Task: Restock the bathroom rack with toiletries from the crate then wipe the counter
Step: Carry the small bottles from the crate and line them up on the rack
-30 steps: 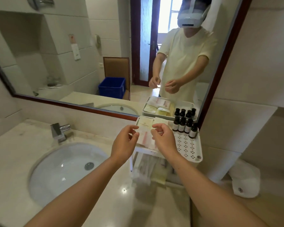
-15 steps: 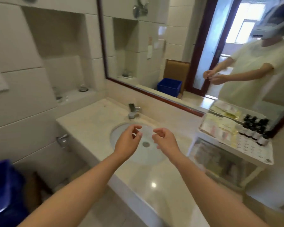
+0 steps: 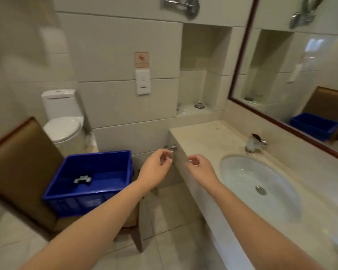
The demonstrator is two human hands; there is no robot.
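Fingers (image 3: pixel 165 155): loosely curled on left hand (image 3: pixel 154 170) and right hand (image 3: pixel 200 168), thumbs close to forefingers; cannot tell whether anything small is pinched.
Pale marble counter (image 3: pixel 203 137): just right of both hands, with an oval white basin (image 3: pixel 242 172) sunk into it.
Brown padded chair (image 3: pixel 18 152): left of the counter.
Blue rectangular plastic crate (image 3: pixel 86 199): glossy, open-topped, on the chair seat.
Small dark items (image 3: pixel 82 180): on the crate floor, blurred.

Two bare forearms (image 3: pixel 90 217) ending in bare hands.
The left hand (image 3: pixel 154 170) and right hand (image 3: pixel 200 169) are uncovered; the arms seem bare right to the frame edge, though blurred.
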